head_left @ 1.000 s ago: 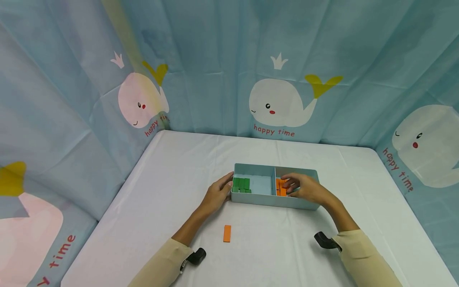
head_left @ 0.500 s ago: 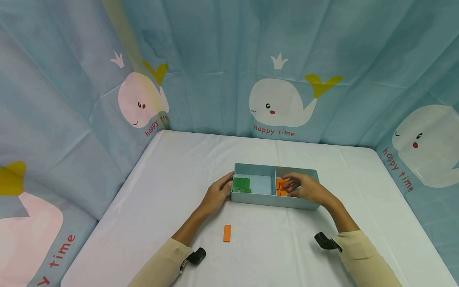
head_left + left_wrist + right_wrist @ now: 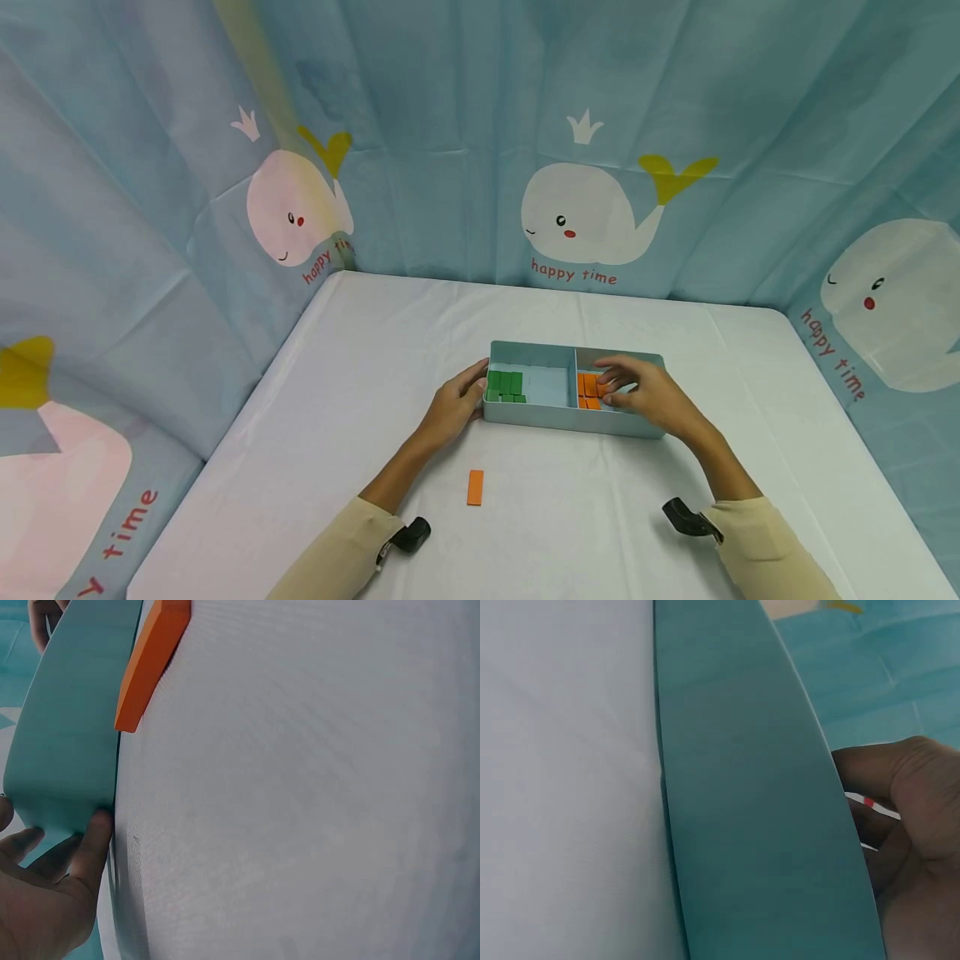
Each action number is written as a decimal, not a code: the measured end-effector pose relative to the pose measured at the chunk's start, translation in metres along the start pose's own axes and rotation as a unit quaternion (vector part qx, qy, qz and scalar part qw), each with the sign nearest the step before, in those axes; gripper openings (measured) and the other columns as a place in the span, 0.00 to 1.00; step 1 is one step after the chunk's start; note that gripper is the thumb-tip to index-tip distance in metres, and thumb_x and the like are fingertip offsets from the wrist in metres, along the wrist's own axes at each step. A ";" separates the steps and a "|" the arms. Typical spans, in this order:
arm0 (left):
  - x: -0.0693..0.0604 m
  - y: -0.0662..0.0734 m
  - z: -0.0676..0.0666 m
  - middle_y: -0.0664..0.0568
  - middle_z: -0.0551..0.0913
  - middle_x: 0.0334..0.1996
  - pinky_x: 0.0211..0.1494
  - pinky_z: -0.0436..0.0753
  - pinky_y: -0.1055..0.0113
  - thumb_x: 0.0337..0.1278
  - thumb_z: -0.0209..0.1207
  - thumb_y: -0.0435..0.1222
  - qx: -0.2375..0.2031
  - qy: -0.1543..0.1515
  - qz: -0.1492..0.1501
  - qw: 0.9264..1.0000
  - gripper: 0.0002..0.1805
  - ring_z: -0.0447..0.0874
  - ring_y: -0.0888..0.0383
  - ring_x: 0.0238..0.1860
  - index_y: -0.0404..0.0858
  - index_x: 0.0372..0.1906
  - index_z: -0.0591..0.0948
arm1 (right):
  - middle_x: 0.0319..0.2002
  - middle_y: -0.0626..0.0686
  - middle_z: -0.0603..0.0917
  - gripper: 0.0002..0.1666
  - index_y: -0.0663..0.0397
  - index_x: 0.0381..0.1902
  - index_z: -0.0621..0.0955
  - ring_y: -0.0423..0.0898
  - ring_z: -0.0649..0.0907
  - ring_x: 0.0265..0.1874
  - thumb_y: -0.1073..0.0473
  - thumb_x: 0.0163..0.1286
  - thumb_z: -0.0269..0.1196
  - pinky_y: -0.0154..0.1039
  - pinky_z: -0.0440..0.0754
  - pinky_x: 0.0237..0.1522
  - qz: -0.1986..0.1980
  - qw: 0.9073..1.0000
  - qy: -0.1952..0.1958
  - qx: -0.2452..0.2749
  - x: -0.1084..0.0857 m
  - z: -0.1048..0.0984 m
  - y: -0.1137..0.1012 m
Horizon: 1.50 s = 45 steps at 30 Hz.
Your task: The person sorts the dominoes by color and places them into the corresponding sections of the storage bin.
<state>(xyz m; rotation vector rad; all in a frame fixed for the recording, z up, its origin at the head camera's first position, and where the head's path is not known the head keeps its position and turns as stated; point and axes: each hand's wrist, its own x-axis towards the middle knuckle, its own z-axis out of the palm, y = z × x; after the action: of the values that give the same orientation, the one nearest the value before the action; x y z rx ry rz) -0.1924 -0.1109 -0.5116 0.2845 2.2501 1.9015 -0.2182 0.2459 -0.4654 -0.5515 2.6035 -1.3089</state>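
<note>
A light blue-green box (image 3: 585, 419) with two compartments stands on the table. Its left end is touched by my left hand (image 3: 452, 410); in the left wrist view, the fingertips (image 3: 96, 821) rest against the outside of the end wall. Green tiles (image 3: 505, 383) lie at the left of the larger compartment. My right hand (image 3: 651, 396) reaches into the smaller one, loosely bent fingers at the orange tiles (image 3: 587, 385) beside the divider. In the right wrist view, the front wall hides those fingertips. A single orange tile (image 3: 475, 487) lies on the cloth before the box.
A white cloth (image 3: 360, 367) covers the table. Blue curtains with whale prints (image 3: 585, 212) surround it at the back and sides. Black wrist devices (image 3: 411, 535) sit at both sleeves.
An orange tile near the divider, seen upright earlier, now lies lower among the others. My right hand has drawn slightly right, with its wrist nearer me. The left hand stays put.
</note>
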 end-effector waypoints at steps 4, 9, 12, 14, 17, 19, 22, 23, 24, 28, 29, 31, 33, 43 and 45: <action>0.001 -0.001 0.000 0.42 0.64 0.82 0.68 0.84 0.49 0.88 0.47 0.43 0.002 0.001 0.000 1.000 0.30 0.68 0.43 0.78 0.42 0.85 0.62 | 0.54 0.61 0.87 0.32 0.59 0.70 0.79 0.54 0.87 0.50 0.69 0.69 0.73 0.35 0.90 0.46 -0.017 1.000 0.024 0.005 -0.004 0.004 -0.004; -0.001 0.000 0.000 0.42 0.63 0.82 0.68 0.84 0.48 0.88 0.47 0.42 -0.001 0.000 0.000 1.000 0.29 0.68 0.43 0.79 0.42 0.85 0.61 | 0.54 0.57 0.89 0.30 0.56 0.68 0.81 0.51 0.88 0.49 0.67 0.69 0.73 0.35 0.89 0.47 -0.044 0.997 0.058 -0.003 -0.009 0.009 -0.007; -0.001 0.001 0.000 0.42 0.63 0.82 0.68 0.83 0.48 0.88 0.46 0.42 -0.003 0.000 -0.001 1.000 0.29 0.68 0.43 0.79 0.42 0.85 0.61 | 0.54 0.56 0.88 0.29 0.55 0.68 0.81 0.50 0.88 0.48 0.67 0.69 0.73 0.35 0.89 0.46 -0.057 0.996 0.072 0.004 -0.012 0.012 -0.010; -0.001 0.001 0.000 0.42 0.63 0.82 0.68 0.83 0.48 0.88 0.47 0.42 -0.002 0.000 -0.002 1.000 0.29 0.68 0.43 0.79 0.42 0.85 0.61 | 0.53 0.57 0.88 0.29 0.55 0.68 0.81 0.50 0.88 0.48 0.66 0.70 0.73 0.34 0.89 0.46 -0.065 0.995 0.079 0.006 -0.014 0.014 -0.012; -0.002 0.001 0.000 0.43 0.63 0.82 0.68 0.83 0.48 0.88 0.47 0.44 -0.001 -0.001 -0.002 1.000 0.30 0.67 0.44 0.79 0.43 0.85 0.61 | 0.54 0.57 0.88 0.29 0.55 0.68 0.81 0.49 0.88 0.48 0.66 0.71 0.73 0.33 0.88 0.46 -0.078 0.993 0.088 0.005 -0.017 0.016 -0.016; -0.001 0.000 0.000 0.43 0.63 0.82 0.68 0.83 0.48 0.88 0.47 0.44 -0.001 -0.001 -0.001 1.000 0.30 0.67 0.44 0.79 0.43 0.85 0.61 | 0.53 0.57 0.88 0.28 0.55 0.68 0.81 0.48 0.88 0.48 0.66 0.72 0.72 0.32 0.88 0.46 -0.088 0.992 0.092 0.004 -0.019 0.018 -0.019; -0.001 0.000 0.000 0.43 0.64 0.82 0.68 0.83 0.48 0.88 0.47 0.44 0.000 0.000 0.001 1.000 0.30 0.68 0.44 0.79 0.43 0.85 0.61 | 0.52 0.57 0.89 0.27 0.56 0.66 0.82 0.48 0.88 0.47 0.66 0.71 0.72 0.32 0.88 0.46 -0.104 0.990 0.095 0.010 -0.022 0.021 -0.025; -0.001 -0.001 0.000 0.43 0.64 0.82 0.68 0.83 0.48 0.88 0.47 0.44 0.001 0.000 0.002 1.000 0.30 0.68 0.44 0.79 0.43 0.85 0.61 | 0.52 0.56 0.89 0.26 0.57 0.66 0.82 0.48 0.88 0.47 0.67 0.71 0.72 0.32 0.88 0.45 -0.109 0.989 0.095 0.012 -0.023 0.022 -0.026; -0.001 -0.001 0.000 0.43 0.64 0.82 0.68 0.83 0.48 0.88 0.47 0.44 0.001 0.001 0.003 1.000 0.30 0.68 0.44 0.78 0.43 0.85 0.61 | 0.51 0.56 0.89 0.26 0.57 0.65 0.82 0.48 0.88 0.46 0.67 0.70 0.72 0.32 0.88 0.45 -0.117 0.989 0.095 0.014 -0.023 0.024 -0.028; -0.001 -0.001 -0.001 0.42 0.64 0.82 0.68 0.83 0.48 0.88 0.47 0.45 0.003 0.001 0.005 1.000 0.30 0.68 0.44 0.79 0.42 0.85 0.61 | 0.50 0.55 0.89 0.26 0.57 0.64 0.83 0.48 0.88 0.47 0.69 0.69 0.73 0.32 0.88 0.45 -0.133 0.987 0.090 0.017 -0.026 0.031 -0.033; -0.001 -0.001 -0.001 0.42 0.64 0.82 0.68 0.83 0.47 0.88 0.47 0.45 0.003 0.000 0.005 1.000 0.30 0.68 0.43 0.79 0.42 0.85 0.61 | 0.50 0.54 0.89 0.26 0.56 0.64 0.83 0.48 0.88 0.47 0.69 0.69 0.73 0.32 0.88 0.45 -0.135 0.987 0.087 0.018 -0.026 0.033 -0.034; -0.001 -0.001 -0.001 0.42 0.64 0.82 0.68 0.83 0.47 0.88 0.47 0.45 0.005 -0.001 0.005 1.000 0.30 0.67 0.43 0.79 0.42 0.85 0.61 | 0.51 0.52 0.89 0.27 0.53 0.65 0.83 0.48 0.88 0.47 0.69 0.69 0.73 0.33 0.88 0.45 -0.132 0.988 0.082 0.025 -0.028 0.037 -0.036; -0.001 -0.001 -0.001 0.42 0.63 0.82 0.68 0.83 0.48 0.88 0.47 0.45 0.007 -0.001 0.004 1.000 0.30 0.67 0.43 0.79 0.42 0.85 0.61 | 0.51 0.52 0.89 0.28 0.50 0.65 0.83 0.47 0.88 0.48 0.69 0.69 0.73 0.34 0.89 0.46 -0.130 0.988 0.074 0.031 -0.029 0.041 -0.038; 0.000 -0.001 -0.001 0.42 0.63 0.82 0.69 0.83 0.48 0.88 0.47 0.44 0.007 -0.002 0.001 1.000 0.30 0.66 0.43 0.79 0.42 0.85 0.61 | 0.52 0.57 0.89 0.27 0.47 0.64 0.83 0.45 0.88 0.46 0.67 0.69 0.74 0.37 0.89 0.46 -0.131 0.990 0.041 0.041 -0.032 0.066 -0.039; -0.001 -0.001 -0.001 0.42 0.63 0.82 0.69 0.83 0.48 0.88 0.47 0.44 0.006 -0.001 0.002 1.000 0.30 0.66 0.43 0.79 0.42 0.85 0.61 | 0.51 0.57 0.89 0.27 0.47 0.64 0.84 0.46 0.88 0.45 0.66 0.69 0.74 0.37 0.90 0.46 -0.134 0.989 0.037 0.042 -0.032 0.071 -0.040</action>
<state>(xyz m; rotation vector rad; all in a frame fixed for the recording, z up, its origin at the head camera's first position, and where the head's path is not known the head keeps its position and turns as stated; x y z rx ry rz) -0.1921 -0.1120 -0.5127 0.2924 2.2622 1.8897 -0.1563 0.1851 -0.4765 -0.8792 2.5881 -1.5366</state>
